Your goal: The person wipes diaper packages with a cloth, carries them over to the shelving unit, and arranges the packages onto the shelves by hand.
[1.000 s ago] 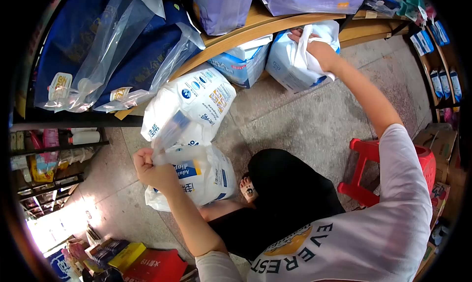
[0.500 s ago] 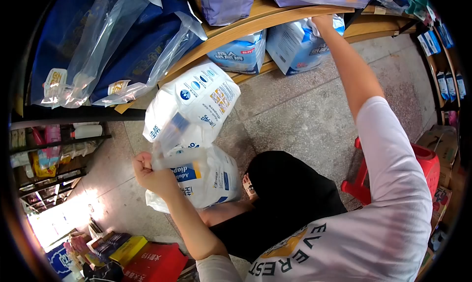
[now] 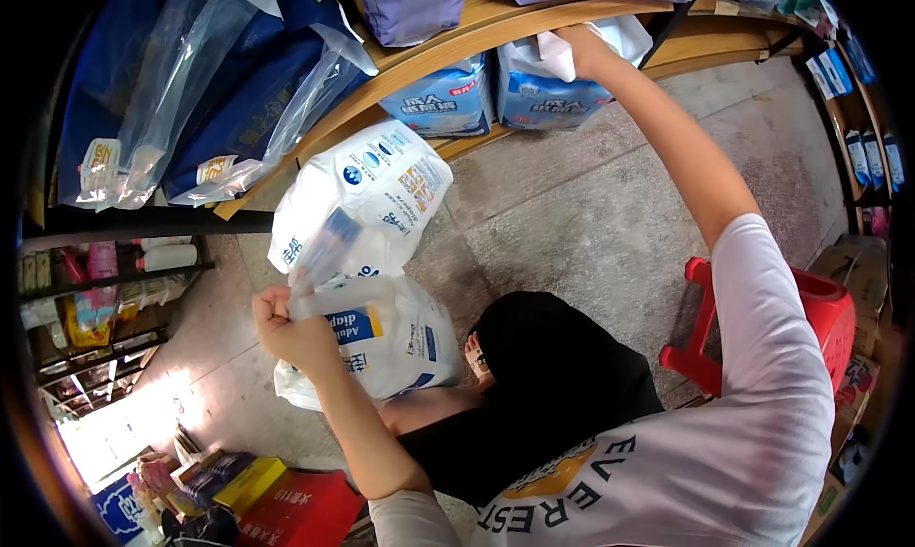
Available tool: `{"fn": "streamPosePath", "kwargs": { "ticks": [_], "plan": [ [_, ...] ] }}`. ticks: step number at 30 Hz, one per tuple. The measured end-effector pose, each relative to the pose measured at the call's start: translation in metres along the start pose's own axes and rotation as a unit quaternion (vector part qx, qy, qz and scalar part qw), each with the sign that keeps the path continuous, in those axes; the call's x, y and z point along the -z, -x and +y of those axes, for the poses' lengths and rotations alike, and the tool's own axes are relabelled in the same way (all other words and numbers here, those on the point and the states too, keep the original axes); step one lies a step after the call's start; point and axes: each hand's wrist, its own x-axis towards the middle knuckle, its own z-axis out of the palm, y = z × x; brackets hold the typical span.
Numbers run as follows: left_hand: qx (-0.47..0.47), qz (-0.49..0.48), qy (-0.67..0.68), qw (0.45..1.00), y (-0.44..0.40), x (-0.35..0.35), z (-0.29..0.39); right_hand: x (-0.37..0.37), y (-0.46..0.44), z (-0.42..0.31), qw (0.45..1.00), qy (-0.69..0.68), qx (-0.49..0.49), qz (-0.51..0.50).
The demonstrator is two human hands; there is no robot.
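Observation:
My left hand [image 3: 289, 333] is closed round a translucent plastic strip [image 3: 348, 297] by two white packs of adult diapers. One white diaper pack [image 3: 405, 180] leans near the shelf. The other white diaper pack [image 3: 419, 347] rests nearer my leg, partly behind my left hand and wrist. My right hand [image 3: 583, 51] grips the top of a blue diaper pack [image 3: 548, 104] under the wooden shelf, its fingers largely hidden. A white flap or cloth [image 3: 556, 56] shows at that hand; which, I cannot tell. Beside it stands another blue diaper pack [image 3: 440, 99].
Above the blue packs runs a curved wooden shelf edge [image 3: 477, 28] bearing purple packs [image 3: 410, 9]. Dark blue bags in clear plastic [image 3: 257, 99] hang over at upper left. A red plastic stool [image 3: 824, 309] stands at right. Red and yellow boxes [image 3: 300, 504] lie at lower left.
My right hand has moved left with the blue pack, which now sits turned and closer beside the other blue one. My left hand keeps its hold on the strip.

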Motion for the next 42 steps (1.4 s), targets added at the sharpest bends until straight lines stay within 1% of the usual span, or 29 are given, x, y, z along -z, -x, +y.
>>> {"fn": "streamPosePath", "kwargs": {
  "ticks": [1,2,4,5,7,8,10,11,12,13,14,16,17,18,19,20,22,23,25,28,29,30,32,33,34,37,39,41,42],
  "plan": [
    [0.0,0.002,0.0,1.0,-0.001,-0.001,-0.002,0.047,0.01,-0.022,0.979,0.082,-0.003,-0.187],
    [-0.013,0.0,0.0,1.0,-0.002,-0.002,-0.004,0.048,0.018,-0.036,0.988,0.02,-0.067,-0.139],
    [-0.024,0.002,-0.004,1.0,-0.004,-0.003,-0.004,0.059,0.031,-0.055,0.992,0.001,-0.079,-0.1],
    [-0.019,0.001,-0.008,1.0,-0.004,-0.004,-0.003,0.07,0.037,-0.062,0.992,-0.001,-0.075,-0.1],
    [-0.033,0.013,-0.019,0.999,-0.005,-0.01,-0.002,0.102,0.048,-0.078,0.98,-0.002,-0.08,-0.184],
    [-0.033,0.015,-0.02,0.999,-0.007,-0.009,-0.003,0.108,0.055,-0.08,0.98,-0.003,-0.079,-0.184],
    [-0.023,0.007,-0.023,0.999,-0.008,-0.008,-0.006,0.119,0.073,-0.077,0.988,-0.045,-0.079,-0.123],
    [-0.023,0.008,-0.02,1.0,-0.009,-0.009,-0.008,0.124,0.088,-0.079,0.989,-0.042,-0.079,-0.121],
    [-0.015,0.011,-0.005,1.0,-0.009,-0.009,-0.01,0.126,0.106,-0.082,0.988,-0.135,-0.072,-0.013],
    [-0.007,0.015,0.008,1.0,-0.01,-0.011,-0.011,0.124,0.118,-0.083,0.968,-0.226,-0.061,0.095],
    [-0.008,0.016,0.008,1.0,-0.01,-0.013,-0.01,0.118,0.128,-0.082,0.968,-0.226,-0.06,0.096],
    [-0.042,0.031,-0.068,0.996,-0.01,-0.013,-0.007,0.089,0.153,-0.08,0.908,-0.331,-0.066,0.247],
    [-0.041,0.029,-0.068,0.996,-0.011,-0.01,-0.006,0.07,0.163,-0.076,0.864,-0.422,-0.207,0.182],
    [-0.031,0.022,-0.046,0.998,-0.011,-0.01,-0.006,0.051,0.171,-0.069,0.791,-0.497,-0.339,0.114],
    [-0.023,0.015,-0.022,0.999,-0.011,-0.011,-0.005,0.04,0.167,-0.068,0.699,-0.549,-0.457,0.029],
    [-0.024,0.014,-0.021,0.999,-0.012,-0.011,-0.004,0.026,0.158,-0.067,0.584,-0.586,-0.56,-0.057],
    [-0.013,0.011,-0.021,1.0,-0.011,-0.011,-0.002,-0.021,0.152,-0.062,0.507,-0.608,-0.608,-0.065],
    [-0.014,0.011,-0.021,1.0,-0.011,-0.011,-0.001,-0.038,0.143,-0.058,0.506,-0.609,-0.607,-0.064],
    [-0.02,0.021,-0.048,0.998,-0.009,-0.011,0.0,-0.06,0.133,-0.056,0.542,-0.693,-0.474,0.035],
    [0.014,0.026,0.009,1.0,-0.009,-0.013,-0.002,-0.073,0.131,-0.06,0.566,-0.645,-0.509,0.067],
    [0.015,0.029,0.007,0.999,-0.01,-0.011,-0.002,-0.071,0.135,-0.057,0.566,-0.651,-0.506,0.027],
    [0.007,0.026,-0.02,0.999,-0.011,-0.009,-0.002,-0.068,0.137,-0.059,0.567,-0.652,-0.503,0.023],
    [0.003,0.028,-0.052,0.998,-0.01,-0.006,-0.001,-0.055,0.139,-0.068,0.558,-0.579,-0.591,0.062],
    [0.005,0.023,-0.052,0.998,-0.01,-0.006,0.0,-0.048,0.137,-0.077,0.583,-0.562,-0.582,0.074],
    [0.004,0.017,-0.052,0.999,-0.011,-0.008,0.002,-0.051,0.132,-0.082,0.583,-0.563,-0.582,0.071],
    [0.031,0.033,-0.085,0.995,-0.01,-0.01,0.008,-0.059,0.115,-0.097,0.561,-0.624,-0.506,-0.199],
    [0.026,0.033,-0.074,0.996,-0.011,-0.01,0.004,-0.077,0.102,-0.13,0.585,-0.644,-0.43,-0.242],
    [0.02,0.03,-0.067,0.997,-0.01,-0.009,0.003,-0.073,0.074,-0.177,0.547,-0.669,-0.475,-0.165],
    [0.021,0.03,-0.07,0.997,-0.01,-0.009,0.004,-0.062,0.058,-0.19,0.523,-0.716,-0.434,-0.159]
  ]
}}
